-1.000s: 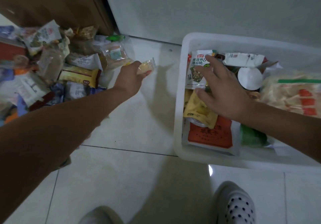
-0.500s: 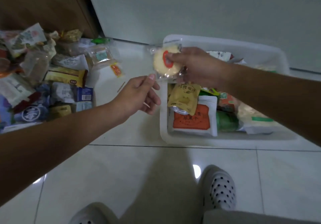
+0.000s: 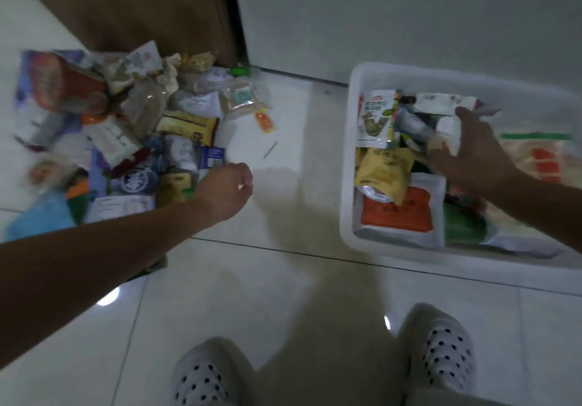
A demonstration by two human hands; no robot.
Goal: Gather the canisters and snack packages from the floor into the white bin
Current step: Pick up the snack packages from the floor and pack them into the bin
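The snack packages (image 3: 126, 141) lie in a loose heap on the tiled floor (image 3: 283, 279), against the foot of a brown door (image 3: 141, 12). The white bin (image 3: 349, 160) stands well apart to the right and is already partly filled. A yellow pouch (image 3: 382, 169) lies over an orange-labelled pouch (image 3: 396, 213) near its front.

The left hand (image 3: 226, 191) hovers at the heap's near edge, just beside a blue box (image 3: 212, 157). Its fingers are curled under, and the view does not show whether they pinch anything. The right hand (image 3: 472, 150) is over the bin with fingers spread above a pale packet (image 3: 447, 128). It appears released rather than grasping, though motion blur softens that corner.

Most of what remains looks light and soft: foil and film pouches that crumple, slide on one another and are probably slick. Each is best pinched at a sealed edge or corner, not squeezed across the middle, where the contents could be crushed. The blue box looks stiff and could be gripped across its short sides. A clear jar-like container (image 3: 148, 106) deeper in the heap (too blurred to be sure) would likely be heavier and need a full wrap of the fingers round its body. A small orange sachet (image 3: 264, 122) lies alone on the tile and likely needs a fingertip pinch.
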